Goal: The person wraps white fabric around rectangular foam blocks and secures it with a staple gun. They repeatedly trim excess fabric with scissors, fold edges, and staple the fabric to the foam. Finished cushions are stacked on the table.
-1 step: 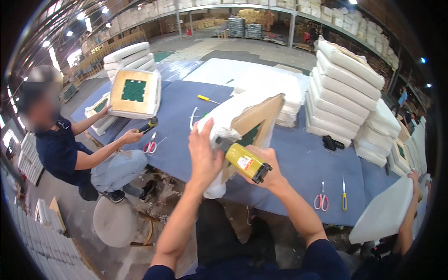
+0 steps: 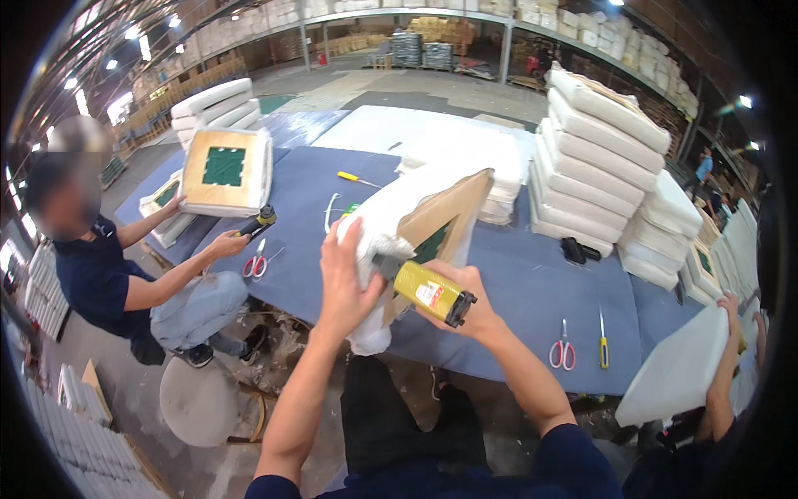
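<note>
I have the left grip (image 2: pixel 345 274) pinching a tilted white-padded panel (image 2: pixel 382 212) at the near side of the surface (image 2: pixel 515 287), the right grip (image 2: pixel 471 284) wrapped around a yellow tool (image 2: pixel 424 287).

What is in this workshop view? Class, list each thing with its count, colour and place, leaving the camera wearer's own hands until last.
Padded panel: one, white cover, wooden back, tilted before the wearer
Handheld tool: one, yellow and black, over the panel
Table: at least one, blue-grey, centre
Scissors: two pairs, red-and-white handles, table's front left and right
Thin tools: two, yellow handles, mid-table and front right
Dark object: black, kind unclear, table's right
Stacked panels: several stacks, mostly white, left, centre, right
Co-worker: one, dark top, left
Co-worker's tool: one, black and yellow, left
Stool: one, grey, lower left
Shelving: uncounted, grey, background
Left hand: one, bare, on the white cover
Right hand: one, bare, gripping the handheld tool
</note>
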Available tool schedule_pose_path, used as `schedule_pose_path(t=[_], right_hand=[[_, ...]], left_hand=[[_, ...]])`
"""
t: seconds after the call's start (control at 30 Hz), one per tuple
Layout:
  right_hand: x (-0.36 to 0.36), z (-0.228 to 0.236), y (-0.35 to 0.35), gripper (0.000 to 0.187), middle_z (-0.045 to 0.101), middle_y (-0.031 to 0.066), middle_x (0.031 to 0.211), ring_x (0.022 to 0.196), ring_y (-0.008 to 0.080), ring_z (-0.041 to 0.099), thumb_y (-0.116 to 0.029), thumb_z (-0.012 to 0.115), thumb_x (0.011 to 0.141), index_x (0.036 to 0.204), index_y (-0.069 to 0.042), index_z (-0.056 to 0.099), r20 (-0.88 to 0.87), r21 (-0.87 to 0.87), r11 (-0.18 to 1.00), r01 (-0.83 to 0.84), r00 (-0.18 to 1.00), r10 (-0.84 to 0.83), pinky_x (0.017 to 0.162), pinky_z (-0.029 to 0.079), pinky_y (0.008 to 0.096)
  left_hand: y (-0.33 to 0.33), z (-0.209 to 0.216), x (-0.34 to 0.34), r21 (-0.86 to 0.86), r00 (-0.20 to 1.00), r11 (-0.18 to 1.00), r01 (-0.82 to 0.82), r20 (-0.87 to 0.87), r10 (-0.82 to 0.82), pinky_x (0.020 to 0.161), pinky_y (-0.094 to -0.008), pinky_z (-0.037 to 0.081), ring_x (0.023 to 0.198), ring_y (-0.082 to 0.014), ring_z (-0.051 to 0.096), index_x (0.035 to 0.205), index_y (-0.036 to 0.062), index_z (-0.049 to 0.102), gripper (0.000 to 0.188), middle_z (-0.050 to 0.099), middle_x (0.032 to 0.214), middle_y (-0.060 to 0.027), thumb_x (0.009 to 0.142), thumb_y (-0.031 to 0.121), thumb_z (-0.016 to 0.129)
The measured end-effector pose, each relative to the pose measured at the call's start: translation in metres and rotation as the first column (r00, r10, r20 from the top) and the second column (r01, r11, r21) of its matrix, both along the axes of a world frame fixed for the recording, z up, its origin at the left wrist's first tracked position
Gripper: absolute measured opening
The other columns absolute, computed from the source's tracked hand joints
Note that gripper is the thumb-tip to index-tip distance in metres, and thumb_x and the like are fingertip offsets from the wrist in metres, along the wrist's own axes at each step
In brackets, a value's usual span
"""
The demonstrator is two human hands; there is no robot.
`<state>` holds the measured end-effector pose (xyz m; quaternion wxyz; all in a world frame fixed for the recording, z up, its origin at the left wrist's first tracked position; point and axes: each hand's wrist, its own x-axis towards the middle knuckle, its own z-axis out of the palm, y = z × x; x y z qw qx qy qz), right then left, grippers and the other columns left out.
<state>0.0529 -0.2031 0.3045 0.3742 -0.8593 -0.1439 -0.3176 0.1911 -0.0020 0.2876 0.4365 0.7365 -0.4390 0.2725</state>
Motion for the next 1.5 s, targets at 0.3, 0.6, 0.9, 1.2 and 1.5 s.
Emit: schedule_pose_path(t=[0.3,0.6,0.9,1.2,1.5], right_hand=[[-0.123,-0.17,-0.095,0.061,0.079,0.0251,0.116,0.113,0.0465,0.074,-0.035,0.088,0.089,0.139,-0.01,0.065,-0.69,-0.05,0.784,0.619,0.546,-0.476,0.095,0.06,0.0502],[-0.189,-0.134,-0.122,0.028,0.072,0.0175,0.133,0.127,0.0393,0.063,-0.011,0.075,0.094,0.122,-0.006,0.075,-0.075,0.043,0.625,0.779,0.627,-0.776,0.107,0.052,0.0506],[-0.216,-0.167,-0.039,0.02,0.062,0.0141,0.149,0.128,0.0256,0.064,-0.011,0.065,0.107,0.124,-0.007,0.074,-0.343,0.395,0.519,0.758,0.646,-0.682,0.089,0.055,0.0319],[-0.157,-0.145,0.024,0.028,0.055,0.0229,0.16,0.148,0.0409,0.052,-0.011,0.063,0.103,0.128,0.0,0.071,-0.289,0.331,0.633,0.7,0.713,-0.639,0.123,0.04,0.0475],[-0.135,-0.249,0.032,0.07,0.039,0.0218,0.174,0.163,0.0475,0.029,-0.042,0.068,0.104,0.162,-0.007,0.052,-0.459,-0.451,0.789,0.416,0.65,-0.605,0.131,0.024,0.0649]], left_hand=[[-0.022,-0.049,-0.036,-0.251,0.967,0.968,-0.005,-0.246,-0.058,0.119,-0.0465,0.044,0.142,-0.0323,0.057,0.168,-0.0002,0.033,0.117,0.05,0.158,-0.0197,0.075,0.027,0.098],[-0.009,-0.009,0.035,-0.669,0.854,0.726,-0.16,-0.463,-0.239,0.113,-0.0383,0.047,0.126,-0.023,0.063,0.154,-0.0021,0.053,0.082,0.063,0.141,-0.0128,0.081,0.009,0.089],[0.01,-0.055,-0.144,-0.005,0.99,0.99,-0.139,0.023,0.139,0.113,-0.0555,0.039,0.134,-0.0405,0.049,0.143,0.0103,0.067,0.085,0.056,0.144,-0.0176,0.066,0.033,0.096],[-0.049,-0.201,-0.192,0.239,0.798,0.856,0.458,-0.535,-0.278,0.123,-0.0621,0.031,0.159,-0.05,0.036,0.142,0.0167,0.071,0.051,0.047,0.164,-0.0286,0.093,0.027,0.083],[0.024,-0.25,0.047,0.67,0.876,0.701,-0.244,-0.158,0.456,0.127,-0.0663,0.027,0.162,-0.0488,0.032,0.167,0.0172,0.05,0.073,0.034,0.176,-0.0269,0.103,0.045,0.068]])
